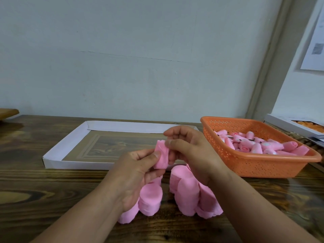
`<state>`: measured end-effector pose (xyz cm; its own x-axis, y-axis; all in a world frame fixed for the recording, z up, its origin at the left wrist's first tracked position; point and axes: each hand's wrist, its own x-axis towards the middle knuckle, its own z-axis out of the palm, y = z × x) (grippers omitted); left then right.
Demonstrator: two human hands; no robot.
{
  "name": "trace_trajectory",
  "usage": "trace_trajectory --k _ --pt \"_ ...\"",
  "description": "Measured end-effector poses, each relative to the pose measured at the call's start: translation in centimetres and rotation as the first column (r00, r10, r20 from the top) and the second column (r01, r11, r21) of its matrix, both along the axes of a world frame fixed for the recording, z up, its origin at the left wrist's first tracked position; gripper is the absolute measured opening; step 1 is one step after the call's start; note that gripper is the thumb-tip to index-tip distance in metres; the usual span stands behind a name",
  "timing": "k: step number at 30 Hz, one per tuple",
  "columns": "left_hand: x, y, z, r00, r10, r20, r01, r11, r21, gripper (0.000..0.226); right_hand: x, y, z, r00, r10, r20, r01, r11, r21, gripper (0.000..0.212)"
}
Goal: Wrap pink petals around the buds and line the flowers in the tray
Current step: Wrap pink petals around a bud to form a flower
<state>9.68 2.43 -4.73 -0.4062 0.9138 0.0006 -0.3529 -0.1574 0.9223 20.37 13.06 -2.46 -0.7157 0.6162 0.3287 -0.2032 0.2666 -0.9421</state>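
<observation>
Both hands meet over the table's middle around one pink flower, a bud with a petal partly wrapped round it. My left hand grips its lower part between thumb and fingers. My right hand pinches its upper edge with thumb and forefinger. Below the hands lie stacks of loose pink petals on the wooden table. An orange perforated basket at the right holds several pink buds. Behind the hands lies a flat white-rimmed tray with nothing visible in it.
The wooden table runs to a pale wall at the back. A white box with orange contents sits at the far right behind the basket. A brown wooden object pokes in at the far left edge.
</observation>
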Motion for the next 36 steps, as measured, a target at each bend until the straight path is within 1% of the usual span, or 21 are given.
trace_trajectory --k 3,6,10,13,15,17,19,22,26,28,30,31,34,36 --pt "-0.1 -0.2 0.2 1.000 -0.008 -0.002 0.008 1.000 0.007 0.033 0.0 0.0 -0.1 1.000 0.007 0.007 -0.007 1.000 0.024 0.032" --pt "-0.1 -0.2 0.3 1.000 0.007 0.007 -0.007 1.000 0.006 0.035 0.0 0.0 -0.1 1.000 0.028 0.010 -0.029 0.999 0.040 0.035" --pt "0.0 -0.2 0.5 0.998 0.018 0.052 -0.018 1.000 -0.009 0.039 -0.1 0.1 0.0 0.997 0.074 -0.029 -0.075 0.996 -0.046 0.039" --pt "-0.1 -0.1 0.6 0.993 0.046 0.108 -0.042 0.998 -0.039 0.033 -0.1 0.0 0.1 0.994 0.094 -0.048 -0.098 0.991 -0.094 0.037" --pt "-0.2 0.0 0.7 0.989 0.069 0.133 -0.064 0.997 -0.043 0.029 -0.1 -0.3 0.1 0.994 0.095 -0.046 -0.100 0.989 -0.106 0.030" --pt "-0.3 0.1 0.7 0.986 0.087 0.144 -0.084 0.996 -0.022 0.033 -0.1 -0.5 0.0 0.997 0.079 -0.013 -0.080 0.995 -0.063 0.025" --pt "-0.2 -0.1 0.8 0.987 0.087 0.138 -0.087 0.996 -0.003 0.036 -0.2 -0.8 -0.1 0.999 0.030 0.024 -0.030 0.999 0.023 0.023" --pt "-0.2 -0.1 0.8 0.985 0.092 0.145 -0.093 0.996 0.002 0.032 -0.3 -0.9 -0.4 0.999 -0.044 0.026 0.042 0.996 0.077 0.017" --pt "-0.5 0.0 0.7 0.978 0.131 0.164 -0.127 0.991 -0.034 0.029 -0.1 -0.9 -0.3 0.998 -0.060 -0.011 0.061 0.993 0.102 0.023" --pt "-0.6 0.0 0.7 0.976 0.137 0.169 -0.135 0.991 -0.023 0.028 -0.2 -1.0 -0.3 0.999 -0.048 0.007 0.046 0.988 0.149 0.022" --pt "-0.5 -0.1 0.7 0.979 0.126 0.163 -0.127 0.992 -0.004 0.023 -0.4 -1.4 -0.4 0.996 -0.077 0.049 0.064 0.974 0.219 0.029" --pt "-0.5 -0.1 0.7 0.981 0.118 0.154 -0.120 0.993 0.004 0.023 -0.5 -1.5 -0.4 0.993 -0.102 0.054 0.085 0.965 0.248 0.027" --pt "-0.3 -0.1 0.6 0.987 0.107 0.119 -0.108 0.994 0.005 0.033 -0.6 -1.5 -0.3 0.988 -0.151 0.029 0.138 0.955 0.261 0.023" --pt "-0.3 -0.1 0.6 0.989 0.109 0.100 -0.110 0.994 0.000 0.030 -0.4 -1.5 -0.2 0.986 -0.163 0.020 0.153 0.959 0.239 0.025"
